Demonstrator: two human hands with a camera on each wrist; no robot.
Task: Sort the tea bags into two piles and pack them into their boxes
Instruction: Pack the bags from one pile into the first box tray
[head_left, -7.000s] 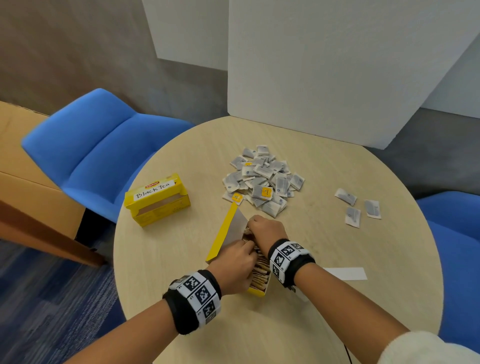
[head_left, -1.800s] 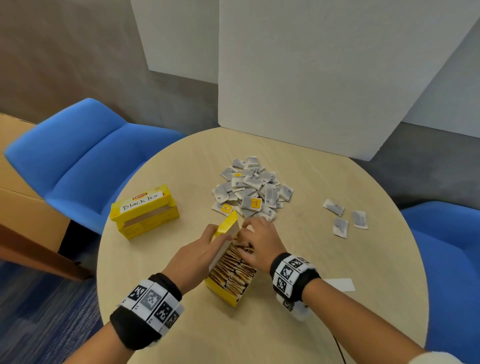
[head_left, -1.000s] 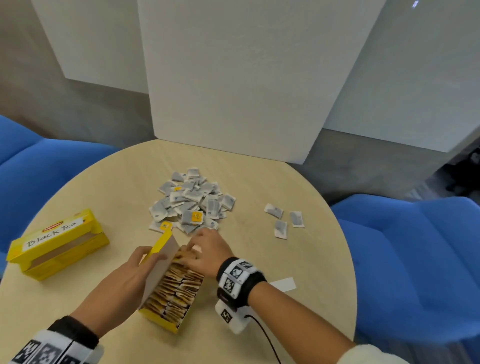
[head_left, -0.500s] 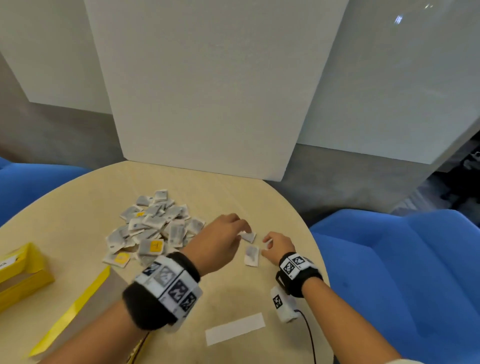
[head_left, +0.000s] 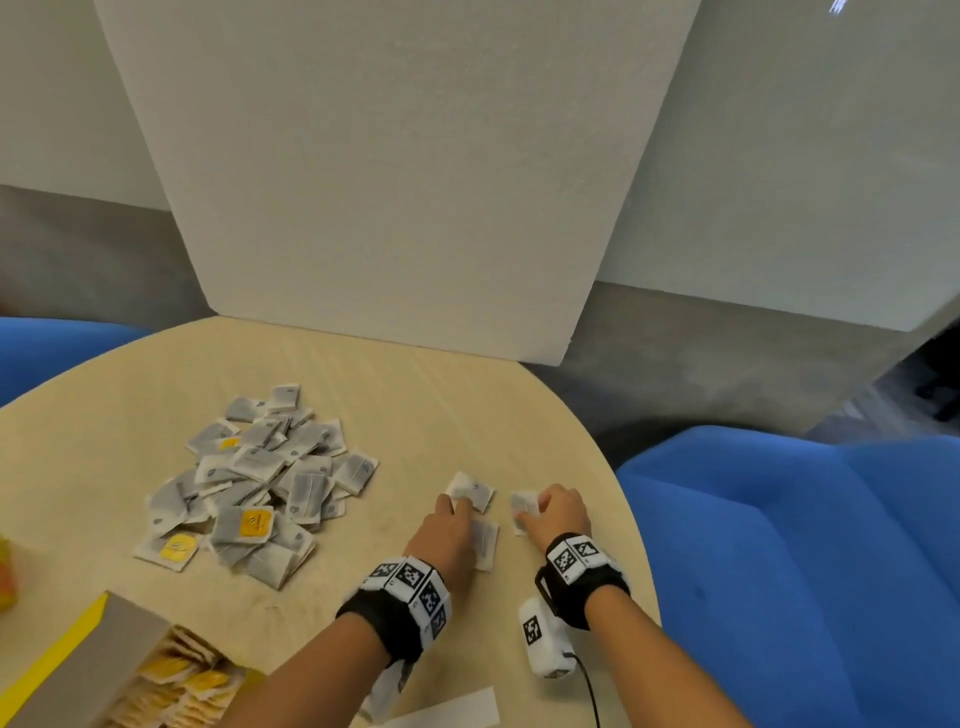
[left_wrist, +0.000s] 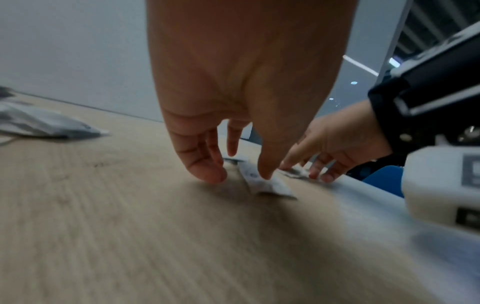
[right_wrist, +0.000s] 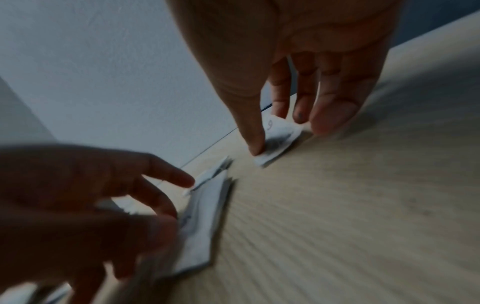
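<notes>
Two hands on three loose tea bags near the right edge of the round table.

We see the round table (head_left: 467, 415) first, with a white board (head_left: 395, 182) standing at its far edge. A big pile of tea bags (head_left: 254, 483) lies in the middle. The open yellow box (head_left: 130, 675) of yellow bags sits at the near left edge. By the right edge lie three loose tea bags (head_left: 470, 491). Our left hand (head_left: 449, 538) has its fingers spread, with the tips pressing down on two of them. Our right hand (head_left: 558, 514) pinches the third bag (right_wrist: 279, 142) between thumb and fingers.
</notes>
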